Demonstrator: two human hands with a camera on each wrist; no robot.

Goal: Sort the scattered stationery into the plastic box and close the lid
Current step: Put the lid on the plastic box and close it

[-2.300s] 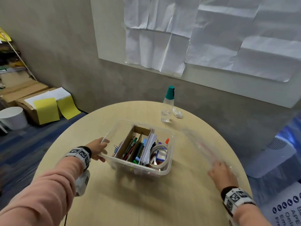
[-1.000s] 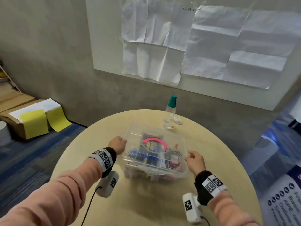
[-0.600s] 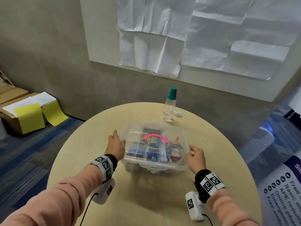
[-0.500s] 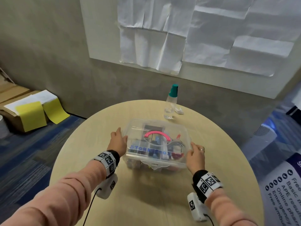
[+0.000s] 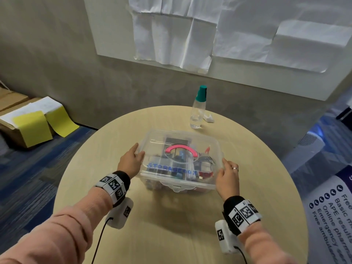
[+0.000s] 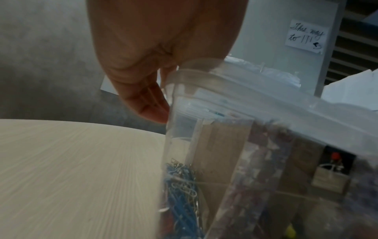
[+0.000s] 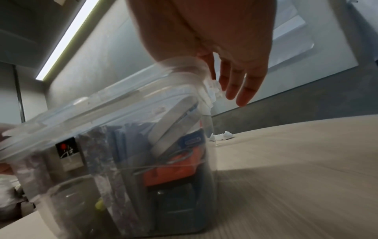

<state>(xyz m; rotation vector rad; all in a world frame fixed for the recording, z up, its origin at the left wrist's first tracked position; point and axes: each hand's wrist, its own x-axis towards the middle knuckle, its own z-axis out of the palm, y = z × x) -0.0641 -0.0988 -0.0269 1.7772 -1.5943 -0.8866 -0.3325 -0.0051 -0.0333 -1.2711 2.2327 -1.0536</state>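
The clear plastic box [image 5: 179, 180] stands mid-table with its clear lid [image 5: 171, 141] on top, a pink handle [image 5: 181, 149] on the lid. Pens, paper clips [image 6: 182, 186] and an orange item [image 7: 174, 166] show through its walls. My left hand [image 5: 131, 161] presses on the lid's left edge, its fingers [image 6: 151, 105] reaching straight down beside the box wall [image 6: 225, 161]. At the lid's right edge my right hand [image 5: 227, 178] rests the same way, its fingers [image 7: 241, 90] straight beside the rim [image 7: 184, 69].
A clear bottle with a teal cap [image 5: 199, 107] and a white scrap [image 5: 208, 118] sit at the far side of the round wooden table [image 5: 171, 225]. Cardboard boxes with yellow sheets [image 5: 34, 126] lie on the floor at left, a white appliance [image 5: 312, 147] at right.
The lid, earlier off to the right, now sits on the box. My right hand came in with it; both hands settled on the lid's side edges and have barely shifted since.
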